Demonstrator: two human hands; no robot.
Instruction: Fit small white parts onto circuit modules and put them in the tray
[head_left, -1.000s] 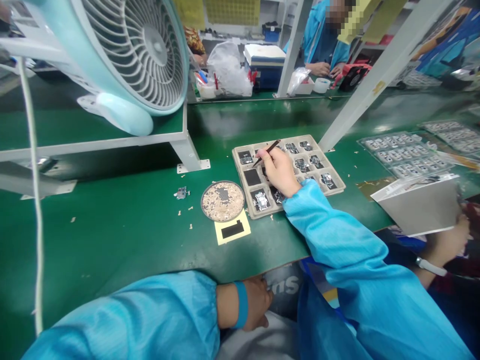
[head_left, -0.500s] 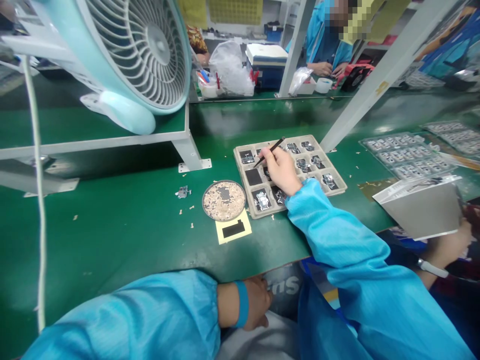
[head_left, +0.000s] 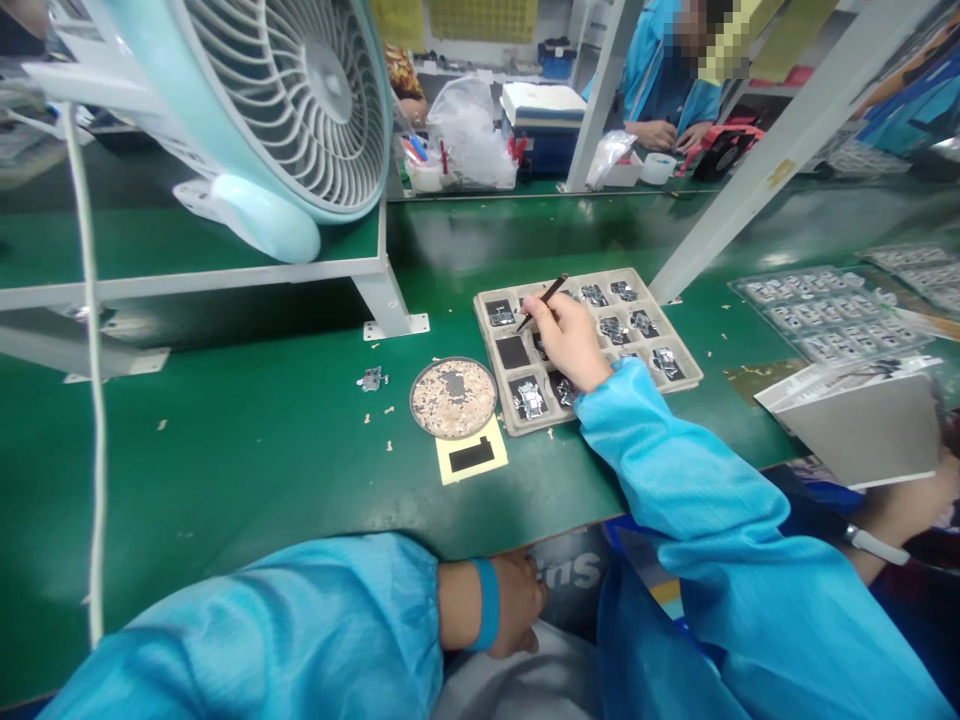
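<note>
My right hand (head_left: 571, 338) pinches dark tweezers (head_left: 553, 290) over a beige compartment tray (head_left: 491, 385). The tweezer tips point down near the left column, between a small metal part (head_left: 501, 314) and a compartment showing only its black pad (head_left: 514, 352). Whether the tips touch anything I cannot tell. Other compartments hold small silvery metal parts (head_left: 529, 400), some covered by my hand. Down on my lap lies my left hand (head_left: 517, 605), fingers curled and partly hidden, with a blue band (head_left: 487, 605) at the wrist. No object shows in it.
Left of the tray sits a round dish (head_left: 454, 398) of tiny tan pieces, overlapping a yellow note (head_left: 472, 455). A loose metal part (head_left: 372, 379) lies farther left. A fan (head_left: 330, 90) stands on a raised shelf. At right, a person's hand (head_left: 907, 510) is near a grey sheet (head_left: 862, 430).
The whole view has shifted slightly, so things appear a little farther right. My right hand and the tweezers keep nearly the same place over the tray; my left hand stays still.
</note>
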